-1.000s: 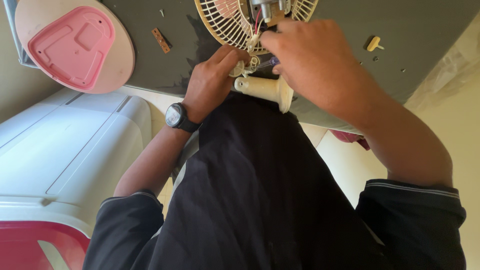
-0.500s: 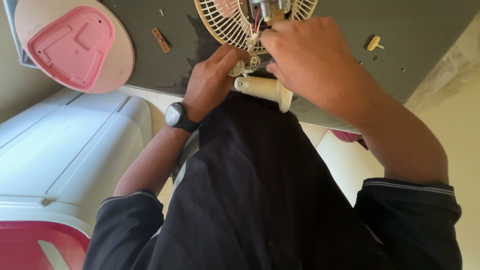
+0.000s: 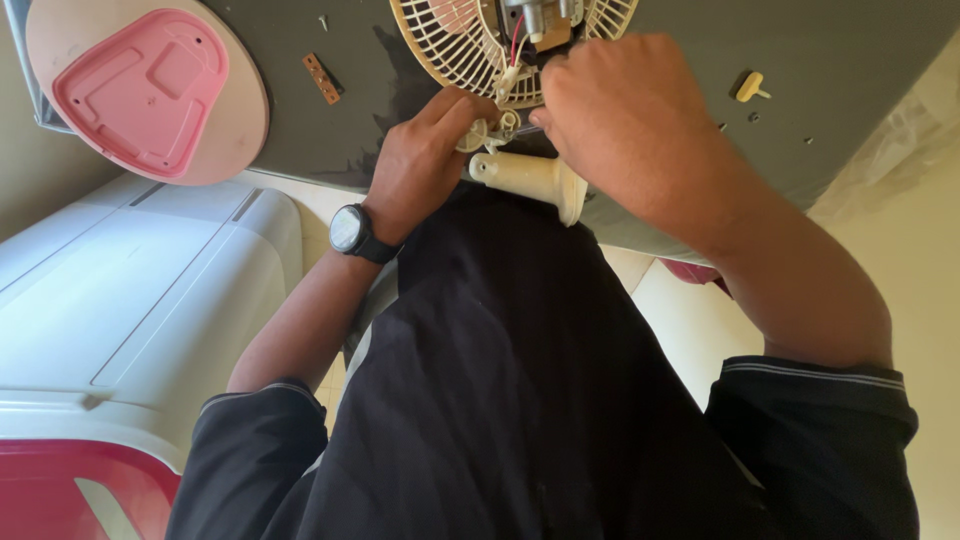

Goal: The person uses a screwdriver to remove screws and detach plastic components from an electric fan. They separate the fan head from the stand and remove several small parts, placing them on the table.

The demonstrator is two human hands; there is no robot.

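Observation:
A cream fan grille (image 3: 450, 45) with its bare motor (image 3: 535, 20) and red and black wires lies on the grey table (image 3: 850, 60). A cream fan neck (image 3: 525, 180) sticks out from below the motor toward me. My left hand (image 3: 425, 150), with a black watch on the wrist, pinches the small cream joint piece (image 3: 482, 132) at the top of the neck. My right hand (image 3: 620, 120) is curled tight over the same joint beside the wires. Its fingertips and whatever they grip are hidden.
A round cream fan base with a pink underside (image 3: 150, 90) lies at the table's left end. A small brown strip (image 3: 322, 78), a cream knob (image 3: 748, 88) and loose screws lie on the table. A white appliance lid (image 3: 130, 300) stands below left.
Almost nothing has moved. Both hands stay at the fan's joint, and my right hand has shifted very slightly.

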